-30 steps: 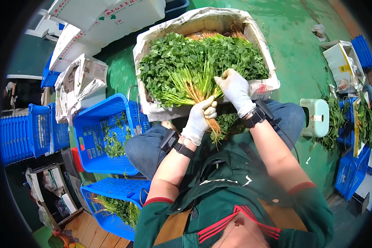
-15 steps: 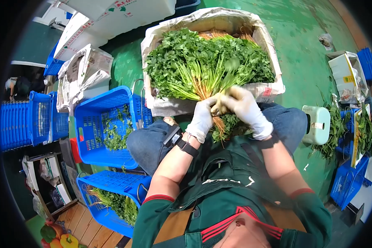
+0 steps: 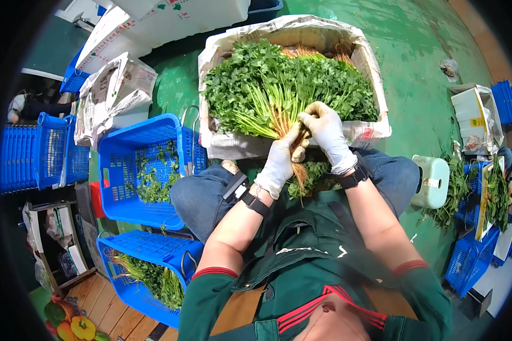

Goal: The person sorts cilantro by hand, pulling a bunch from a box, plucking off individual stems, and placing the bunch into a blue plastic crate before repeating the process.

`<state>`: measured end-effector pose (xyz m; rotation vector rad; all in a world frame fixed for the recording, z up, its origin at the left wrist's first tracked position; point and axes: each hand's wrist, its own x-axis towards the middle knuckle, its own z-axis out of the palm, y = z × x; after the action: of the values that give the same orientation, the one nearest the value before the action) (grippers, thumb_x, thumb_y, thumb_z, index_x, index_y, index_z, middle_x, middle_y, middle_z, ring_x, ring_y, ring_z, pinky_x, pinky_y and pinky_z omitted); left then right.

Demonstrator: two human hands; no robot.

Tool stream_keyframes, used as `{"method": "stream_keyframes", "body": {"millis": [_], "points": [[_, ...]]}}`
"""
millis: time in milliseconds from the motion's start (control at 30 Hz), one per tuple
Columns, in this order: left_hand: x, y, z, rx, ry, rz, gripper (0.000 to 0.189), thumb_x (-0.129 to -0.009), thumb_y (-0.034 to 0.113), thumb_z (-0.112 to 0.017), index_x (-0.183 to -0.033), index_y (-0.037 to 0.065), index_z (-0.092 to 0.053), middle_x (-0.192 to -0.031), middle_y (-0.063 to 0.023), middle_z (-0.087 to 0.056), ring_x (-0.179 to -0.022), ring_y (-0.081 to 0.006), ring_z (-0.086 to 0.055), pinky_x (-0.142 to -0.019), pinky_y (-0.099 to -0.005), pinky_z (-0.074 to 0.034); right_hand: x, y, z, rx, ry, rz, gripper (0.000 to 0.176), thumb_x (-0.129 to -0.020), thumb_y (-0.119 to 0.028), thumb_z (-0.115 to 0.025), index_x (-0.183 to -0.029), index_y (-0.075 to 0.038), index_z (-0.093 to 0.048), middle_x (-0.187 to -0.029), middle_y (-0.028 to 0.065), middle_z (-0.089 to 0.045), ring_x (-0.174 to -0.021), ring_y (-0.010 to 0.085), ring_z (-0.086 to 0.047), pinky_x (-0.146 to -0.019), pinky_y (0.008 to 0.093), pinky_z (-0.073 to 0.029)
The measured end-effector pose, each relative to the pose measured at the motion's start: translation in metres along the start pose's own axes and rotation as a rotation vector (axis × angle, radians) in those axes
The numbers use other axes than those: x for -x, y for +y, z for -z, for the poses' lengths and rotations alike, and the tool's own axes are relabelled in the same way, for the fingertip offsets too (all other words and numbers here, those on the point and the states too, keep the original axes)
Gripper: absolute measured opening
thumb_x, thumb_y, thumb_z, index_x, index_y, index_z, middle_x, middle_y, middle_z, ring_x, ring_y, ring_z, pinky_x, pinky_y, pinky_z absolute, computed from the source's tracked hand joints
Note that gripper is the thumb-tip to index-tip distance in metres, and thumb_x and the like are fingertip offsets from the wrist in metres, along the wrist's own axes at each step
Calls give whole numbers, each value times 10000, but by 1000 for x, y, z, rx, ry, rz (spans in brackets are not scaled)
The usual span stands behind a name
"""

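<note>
My left hand (image 3: 280, 161), in a white glove, is closed around the root end of a bunch of Chinese celery (image 3: 273, 113). Green stems and leaves fan out away from me over the box, while brown roots (image 3: 300, 177) hang below the fist. Close beside it, my gloved right hand (image 3: 327, 135) has its fingers curled and pinched against the right side of the stems; what sits between its fingertips is hidden. More celery (image 3: 347, 94) fills the newspaper-lined box (image 3: 379, 132) in front of me. Further leafy greens (image 3: 318, 170) lie below my hands, between my legs.
To the left are a blue basket (image 3: 119, 211) with loose leaves and another blue basket (image 3: 153, 244) holding greens. A pale green stool (image 3: 430, 182) stands at the right, near heaped greens (image 3: 455, 184). White foam boxes (image 3: 170, 25) stand at the back left.
My right hand, blurred over the stems before, is now sharper and slightly higher with its fingertips pinched. A blurred leaf above it is gone. My left hand keeps its hold on the bunch.
</note>
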<state>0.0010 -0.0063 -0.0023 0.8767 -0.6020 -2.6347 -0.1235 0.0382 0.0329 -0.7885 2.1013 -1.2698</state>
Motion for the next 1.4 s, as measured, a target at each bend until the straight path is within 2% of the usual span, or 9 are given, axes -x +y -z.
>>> {"method": "stream_keyframes", "body": {"millis": [333,367,433,600,833,933,1033,1200,1400], "points": [[1,0,-10,58,92,15,257,-938,311,-503,-853,89,-602,-607,7,-546,-425,-76,-458,-387,-206,-345,49,-23,24,-377,-402,-63,151,-816,-103,-636,-774,4,-539,-672,35,-579,-579,91,-520,-544,236,-438],[0,1,-8,60,95,9,257,-938,311,-503,-853,89,-602,-607,7,-546,-425,-76,-458,-387,-206,-345,48,-16,31,-132,-505,208,131,-787,-127,-660,-777,-17,-590,-654,35,-574,-593,112,-530,-573,274,-449],[3,5,-7,53,86,51,150,-903,226,-578,-916,76,-581,-695,-21,-559,-445,-70,-438,-397,-219,-343,49,-50,57,308,-1058,-12,140,-747,-182,-691,-801,-60,-648,-658,62,-596,-620,160,-571,-613,321,-463],[-6,-3,-8,-20,172,65,238,-945,296,-484,-803,108,-519,-501,10,-446,-363,-94,-356,-380,-241,-283,20,-40,14,400,-84,581,301,-731,-193,-694,-1021,-126,-646,-861,108,-622,-755,268,-616,-682,336,-492],[-11,-9,12,-26,139,66,167,-911,190,-477,-765,116,-508,-552,3,-483,-398,-121,-411,-391,-262,-321,11,-24,-5,627,-151,624,186,-715,-126,-692,-884,-71,-638,-757,97,-571,-706,244,-601,-629,326,-483],[-12,-7,3,43,189,47,151,-894,218,-527,-811,96,-556,-663,-18,-551,-465,-116,-456,-408,-277,-345,25,-25,17,-83,-519,64,163,-726,-109,-719,-784,0,-613,-721,48,-594,-699,95,-584,-636,252,-475],[3,5,-23,81,256,-26,170,-896,235,-572,-833,79,-598,-687,-26,-583,-492,-96,-475,-417,-260,-340,36,-55,53,536,-865,334,272,-722,-285,-716,-842,-45,-676,-737,132,-649,-681,238,-640,-672,327,-503],[-2,-9,-7,-123,130,-10,133,-868,173,-588,-821,50,-570,-627,-9,-544,-446,-111,-469,-397,-233,-354,13,-57,15,504,-195,105,342,-799,-403,-630,-796,-66,-685,-669,124,-644,-621,273,-632,-605,355,-496],[7,-4,-4,-111,85,7,116,-834,73,-543,-758,1,-595,-625,-44,-566,-477,-120,-478,-433,-237,-357,-6,-42,-18,718,-203,-25,357,-742,-445,-679,-814,-95,-677,-754,130,-665,-706,299,-649,-655,358,-509]]}}
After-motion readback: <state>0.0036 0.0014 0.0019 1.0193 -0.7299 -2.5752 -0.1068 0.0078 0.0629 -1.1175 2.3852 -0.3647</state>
